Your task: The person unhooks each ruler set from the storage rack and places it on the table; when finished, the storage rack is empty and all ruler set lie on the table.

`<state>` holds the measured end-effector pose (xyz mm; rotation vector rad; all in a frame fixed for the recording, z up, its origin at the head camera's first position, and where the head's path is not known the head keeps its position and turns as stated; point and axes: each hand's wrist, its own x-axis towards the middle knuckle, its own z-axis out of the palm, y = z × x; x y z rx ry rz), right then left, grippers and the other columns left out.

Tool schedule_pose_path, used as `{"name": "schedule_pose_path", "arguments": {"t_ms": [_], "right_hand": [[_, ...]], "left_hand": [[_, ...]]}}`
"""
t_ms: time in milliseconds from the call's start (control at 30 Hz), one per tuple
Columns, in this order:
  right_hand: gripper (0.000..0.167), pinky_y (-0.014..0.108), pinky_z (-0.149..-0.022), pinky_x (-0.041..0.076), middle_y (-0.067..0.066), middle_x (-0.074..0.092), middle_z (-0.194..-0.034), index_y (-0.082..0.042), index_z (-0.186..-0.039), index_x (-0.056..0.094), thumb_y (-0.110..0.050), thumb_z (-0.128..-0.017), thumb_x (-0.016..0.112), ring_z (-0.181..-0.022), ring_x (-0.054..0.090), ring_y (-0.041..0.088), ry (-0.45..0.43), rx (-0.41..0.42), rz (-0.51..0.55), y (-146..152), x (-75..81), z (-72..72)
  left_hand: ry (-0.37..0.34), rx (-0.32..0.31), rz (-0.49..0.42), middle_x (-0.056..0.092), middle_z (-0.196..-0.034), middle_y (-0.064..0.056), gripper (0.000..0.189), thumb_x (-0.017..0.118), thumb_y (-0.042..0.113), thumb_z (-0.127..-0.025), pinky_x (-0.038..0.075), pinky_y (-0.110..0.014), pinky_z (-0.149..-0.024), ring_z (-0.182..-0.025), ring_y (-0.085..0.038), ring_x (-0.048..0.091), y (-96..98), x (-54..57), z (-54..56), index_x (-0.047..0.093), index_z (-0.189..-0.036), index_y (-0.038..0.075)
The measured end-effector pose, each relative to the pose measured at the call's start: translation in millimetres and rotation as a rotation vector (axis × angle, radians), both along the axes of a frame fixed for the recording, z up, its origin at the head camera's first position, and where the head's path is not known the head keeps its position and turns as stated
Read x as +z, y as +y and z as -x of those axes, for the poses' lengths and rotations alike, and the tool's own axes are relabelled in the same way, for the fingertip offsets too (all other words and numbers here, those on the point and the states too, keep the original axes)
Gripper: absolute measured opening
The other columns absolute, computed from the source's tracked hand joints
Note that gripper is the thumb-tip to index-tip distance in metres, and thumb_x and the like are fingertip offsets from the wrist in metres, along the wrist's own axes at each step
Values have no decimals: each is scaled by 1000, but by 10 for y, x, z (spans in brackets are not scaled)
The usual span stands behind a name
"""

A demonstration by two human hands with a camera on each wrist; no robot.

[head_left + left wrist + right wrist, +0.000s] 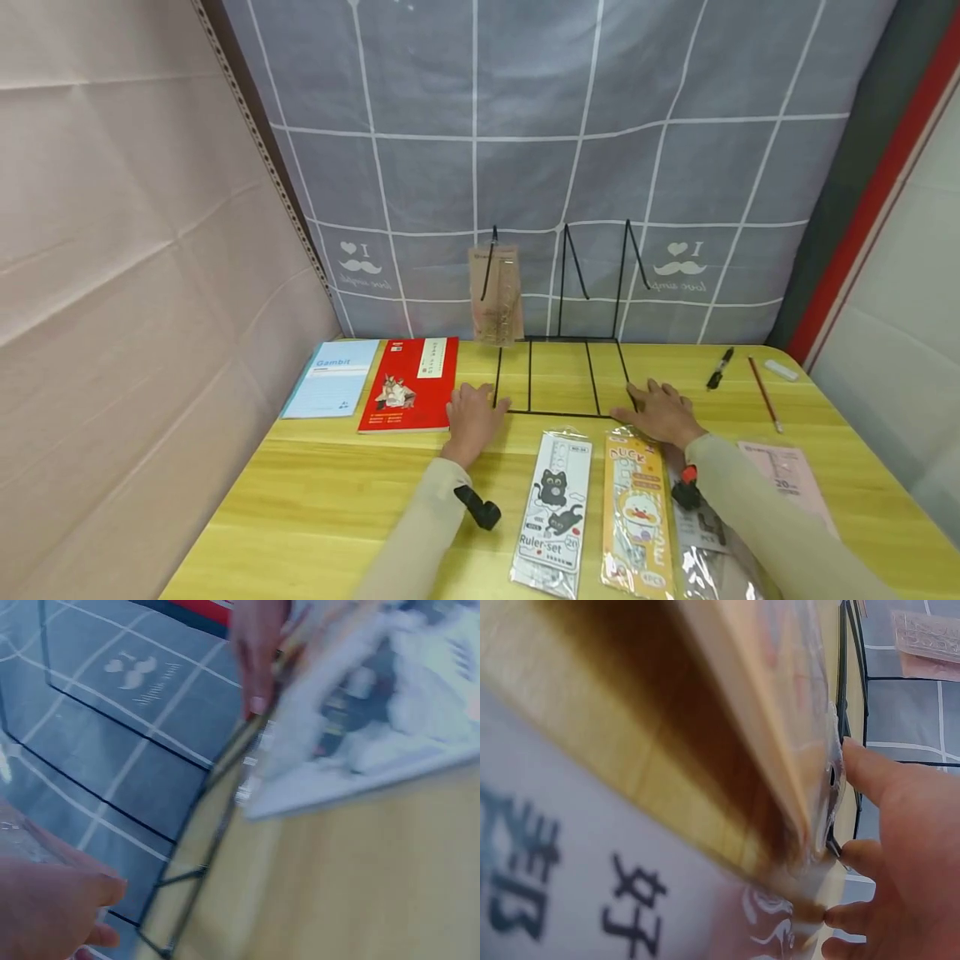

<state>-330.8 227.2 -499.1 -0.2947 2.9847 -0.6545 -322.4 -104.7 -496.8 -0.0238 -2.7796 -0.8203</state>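
A black wire display rack (pixel 562 413) stands on the table, three upright hooks rising at its back. From its left hook hangs a clear-bagged pink ruler set (pixel 496 296). My left hand (pixel 472 421) lies at the rack's front left corner, thumb against the wire and fingertips by the red book (pixel 408 385). On the opposite corner, my right hand (pixel 662 414) touches the frame with spread fingers, just above the yellow duck ruler set (pixel 639 517). A black-cat ruler set (pixel 553 512) lies left of that one. The two other hooks (pixel 574 258) hang bare.
A blue notebook (pixel 332 379) lies left of the red book. More packaged rulers lie under my right forearm, including a pink one (pixel 787 479). A black pen (pixel 720 368), a pencil (pixel 765 394) and a white eraser (pixel 782 370) lie at the back right.
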Motion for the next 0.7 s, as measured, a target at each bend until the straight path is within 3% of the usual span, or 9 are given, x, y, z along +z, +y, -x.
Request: {"name": "schedule_pose_path", "arguments": {"t_ms": [133, 400, 533, 700], "right_hand": [[89, 83, -109, 15, 46, 18, -160, 0, -159, 36, -64, -99, 54, -144, 15, 70, -6, 4, -5, 8, 5, 4], [91, 83, -111, 12, 44, 14, -162, -1, -160, 33, -66, -99, 52, -145, 13, 69, -43, -13, 15, 28, -28, 2], [89, 83, -111, 12, 42, 15, -163, -3, -161, 33, -65, -99, 53, -146, 15, 68, -40, -31, 6, 34, -17, -22], [87, 84, -109, 15, 41, 20, -162, -4, -160, 37, -66, -99, 53, -146, 20, 66, -12, -36, -19, 9, -11, -36]], "left_hand": [[25, -53, -185, 64, -103, -16, 37, 74, 35, -96, 35, -37, -76, -87, -26, 52, -144, 325, 164, 77, -123, 10], [127, -60, -486, 44, -84, -1, 33, 75, 33, -96, 35, -30, -66, -66, -14, 34, -481, 877, 705, 77, -118, 9], [130, -61, -566, 44, -87, 2, 36, 76, 35, -95, 37, -32, -70, -69, -15, 37, -566, 1052, 950, 75, -121, 10], [119, -53, -593, 44, -92, 1, 38, 76, 36, -95, 35, -34, -75, -81, -18, 39, -607, 1145, 1137, 74, -125, 11]]}}
